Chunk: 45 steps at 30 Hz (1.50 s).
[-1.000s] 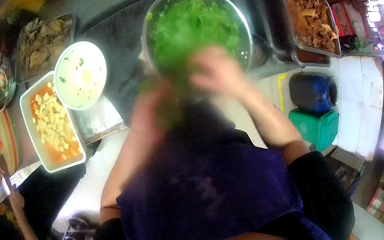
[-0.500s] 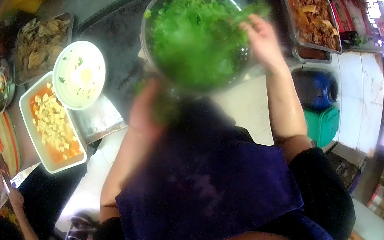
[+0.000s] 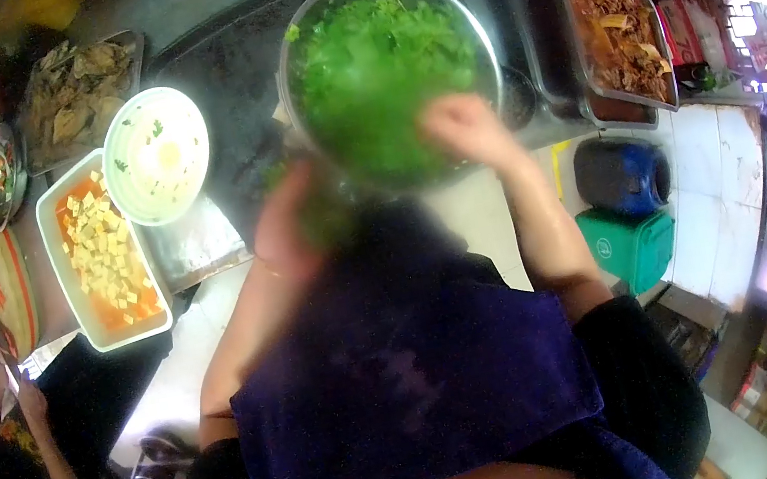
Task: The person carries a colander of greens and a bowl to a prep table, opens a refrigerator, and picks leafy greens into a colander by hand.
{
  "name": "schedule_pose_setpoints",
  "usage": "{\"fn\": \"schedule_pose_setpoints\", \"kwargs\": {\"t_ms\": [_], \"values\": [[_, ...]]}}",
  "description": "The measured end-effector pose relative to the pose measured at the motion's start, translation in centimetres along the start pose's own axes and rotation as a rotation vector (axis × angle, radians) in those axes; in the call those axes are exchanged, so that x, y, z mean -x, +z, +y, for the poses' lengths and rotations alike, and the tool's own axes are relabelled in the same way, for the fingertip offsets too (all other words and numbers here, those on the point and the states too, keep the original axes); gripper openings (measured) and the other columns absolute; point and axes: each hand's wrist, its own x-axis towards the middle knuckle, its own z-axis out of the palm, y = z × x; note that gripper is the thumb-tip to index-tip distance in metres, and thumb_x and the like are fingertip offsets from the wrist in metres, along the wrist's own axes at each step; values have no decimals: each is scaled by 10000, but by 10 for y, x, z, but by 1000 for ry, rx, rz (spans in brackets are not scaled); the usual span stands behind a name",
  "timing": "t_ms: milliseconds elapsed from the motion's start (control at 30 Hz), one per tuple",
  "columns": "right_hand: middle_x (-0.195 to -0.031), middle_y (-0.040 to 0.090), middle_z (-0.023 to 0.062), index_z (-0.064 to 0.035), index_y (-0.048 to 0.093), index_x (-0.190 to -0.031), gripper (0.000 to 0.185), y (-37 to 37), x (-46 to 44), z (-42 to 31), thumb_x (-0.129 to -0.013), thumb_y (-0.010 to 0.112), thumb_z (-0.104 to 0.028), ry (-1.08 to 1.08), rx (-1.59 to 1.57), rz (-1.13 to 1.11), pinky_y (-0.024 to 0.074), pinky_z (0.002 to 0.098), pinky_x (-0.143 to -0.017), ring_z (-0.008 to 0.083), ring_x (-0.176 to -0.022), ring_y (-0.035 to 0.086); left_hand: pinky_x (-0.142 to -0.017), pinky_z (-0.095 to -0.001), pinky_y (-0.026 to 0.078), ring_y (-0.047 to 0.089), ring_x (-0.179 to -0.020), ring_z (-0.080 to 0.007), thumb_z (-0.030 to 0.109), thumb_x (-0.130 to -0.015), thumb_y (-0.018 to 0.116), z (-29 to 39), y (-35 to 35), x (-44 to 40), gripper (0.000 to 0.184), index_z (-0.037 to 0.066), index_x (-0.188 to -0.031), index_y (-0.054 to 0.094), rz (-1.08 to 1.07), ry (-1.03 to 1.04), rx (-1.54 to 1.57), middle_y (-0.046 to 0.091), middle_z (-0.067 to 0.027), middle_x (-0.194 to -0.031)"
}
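A round metal bowl [image 3: 492, 54] full of loose leafy greens [image 3: 379, 63] is in front of me, blurred in its lower part. Over the bowl's lower right, my right hand [image 3: 466, 127] is closed with its fingers curled down among the leaves; what is in them is hidden. Outside the lower-left rim, my left hand [image 3: 285, 224] is closed and smeared, around what looks like a bunch of greens [image 3: 327, 218] showing beside the fingers and above them.
Left of the bowl, a white lid-like dish [image 3: 157, 156] overlaps a tub of cubed tofu [image 3: 107, 255] in orange liquid. Beyond are a tray of brownish pieces [image 3: 81, 97] and a cutting board [image 3: 1, 273] where another person's hand [image 3: 30, 400] holds a knife. A tray of reddish-brown food [image 3: 612, 29] stands right.
My right hand has moved left and down from the bowl's right rim, where greens stuck out by its fingers, to over the leaves inside. My left hand stays about where it was.
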Motion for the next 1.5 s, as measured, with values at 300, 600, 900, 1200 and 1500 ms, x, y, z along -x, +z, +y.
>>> {"fn": "schedule_pose_setpoints", "kwargs": {"t_ms": [300, 600, 900, 1200, 1500], "values": [[-769, 658, 131, -96, 683, -736, 338, -9, -3, -2, -810, 574, -407, 50, 942, 155, 505, 409, -634, 307, -734, 641, -597, -303, 514, 608, -692, -192, 252, -886, 590, -7, -28, -15, 188, 92, -984, 594, 41, -59, -7, 644, -76, -850], [-749, 581, 86, -110, 626, -751, 71, 14, -17, 7, -710, 643, -166, -265, 860, 447, 503, 408, -607, 296, -724, 612, -587, -314, 512, 601, -667, -198, 241, -882, 596, -7, -19, -9, 169, 103, -979, 592, 59, -68, -3, 637, -75, -834], [-803, 598, 99, -112, 658, -740, 72, 18, -27, 16, -686, 673, -158, -139, 518, 384, 490, 357, -624, 263, -719, 609, -611, -319, 517, 608, -714, -205, 240, -867, 618, -7, -29, -6, 202, 92, -999, 585, 2, -18, -29, 632, -72, -858], [-819, 642, 21, -9, 649, -887, 130, 12, 10, -56, -772, 667, -68, -250, -201, 350, 427, 193, -638, 63, -693, 537, -636, -302, 537, 619, -827, -171, 146, -853, 617, 6, 39, -4, 321, 58, -1159, 568, -158, 84, -315, 632, -69, -997], [-883, 667, 76, -81, 649, -852, 149, 39, 46, -114, -710, 684, -52, -765, 406, 449, 493, 341, -658, 256, -747, 622, -718, -340, 548, 622, -922, -213, 142, -880, 573, -2, 42, -16, 293, 88, -1167, 553, -309, 1, -94, 614, -92, -1095]]}}
